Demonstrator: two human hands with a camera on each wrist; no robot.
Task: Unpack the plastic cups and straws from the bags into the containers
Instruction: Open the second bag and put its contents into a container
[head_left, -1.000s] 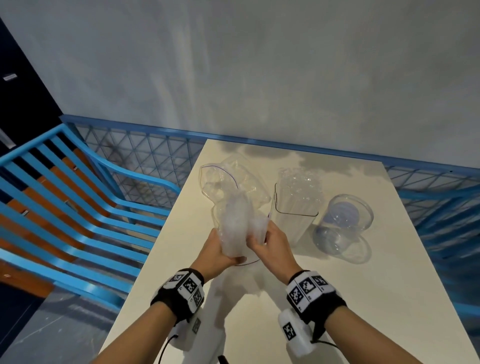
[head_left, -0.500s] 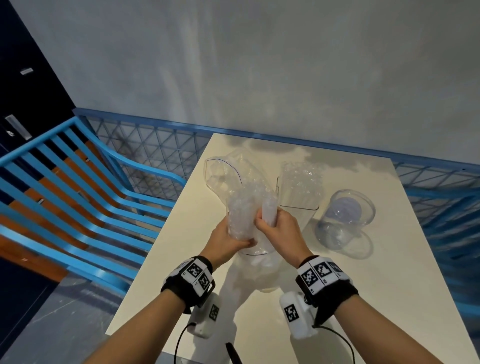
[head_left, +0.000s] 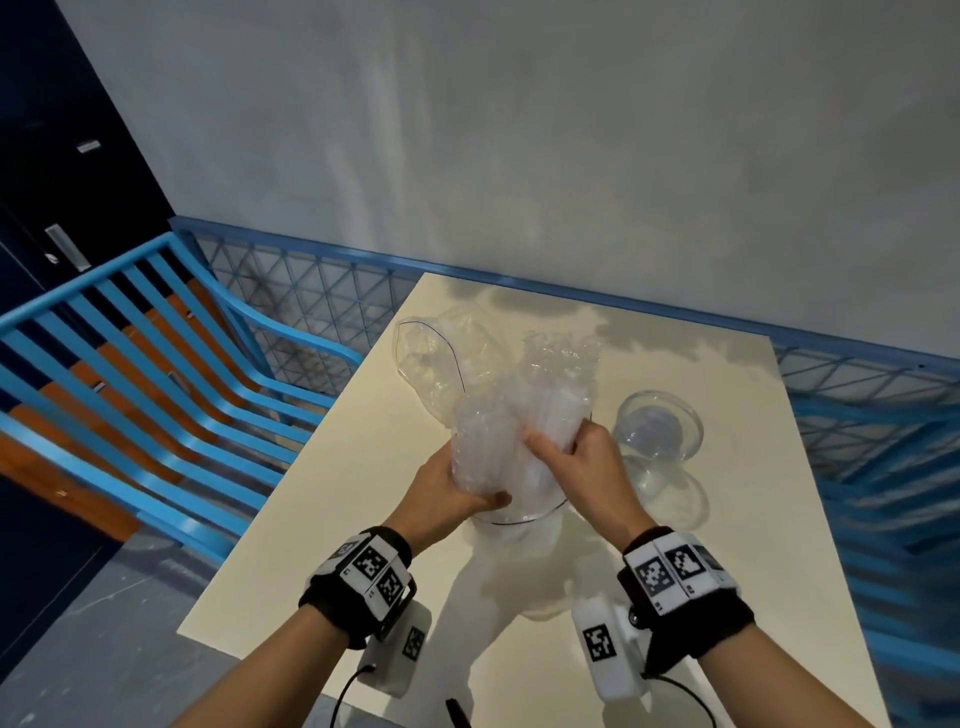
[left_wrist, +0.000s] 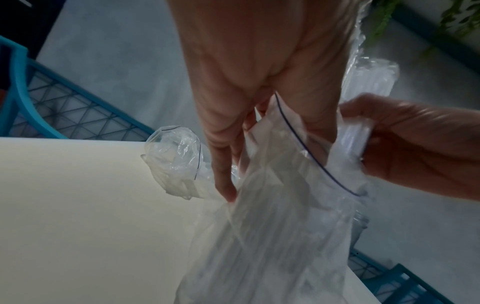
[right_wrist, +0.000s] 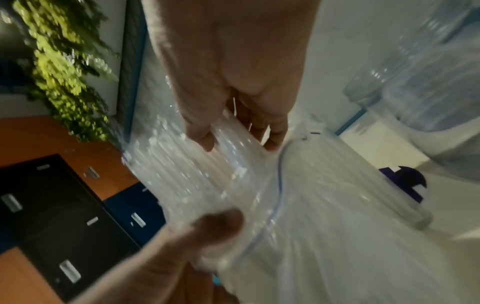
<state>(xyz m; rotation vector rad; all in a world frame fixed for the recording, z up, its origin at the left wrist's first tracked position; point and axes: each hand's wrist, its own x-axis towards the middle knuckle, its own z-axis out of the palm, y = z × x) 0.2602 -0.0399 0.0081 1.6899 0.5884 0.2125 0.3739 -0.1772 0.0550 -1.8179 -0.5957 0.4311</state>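
Left hand (head_left: 451, 486): fingers and thumb curled round a clear zip bag (head_left: 480, 457) with a thin dark line at its mouth; holds it up over the bench (head_left: 322, 499), at the near middle.
Right hand (head_left: 582, 457): fingers wrapped round a bundle of straws (head_left: 550, 410), each in clear wrapping, at the bag's mouth.
Straws: pale, translucent, crinkled wrapper ends fanned at the top; lower ends inside the held bag, upper ends standing above both hands.
Held bag, left wrist view: film (left_wrist: 272, 236) hangs slack and creased below the hands; dark zip line runs across the opening.
Second bag (head_left: 441, 358): clear, crumpled, same dark line at its mouth; lies on the bench beyond the hands, to the left.
Container (head_left: 658, 434): clear round jar, mouth up, on the bench just right of the right hand; apart from it.
Jar contents: cannot tell; glare on the plastic.
Bench: cream top, shadows of hands and bag across it.
Surroundings: blue slatted chair (head_left: 156, 395) at left; blue mesh rail (head_left: 311, 296) along the grey wall.
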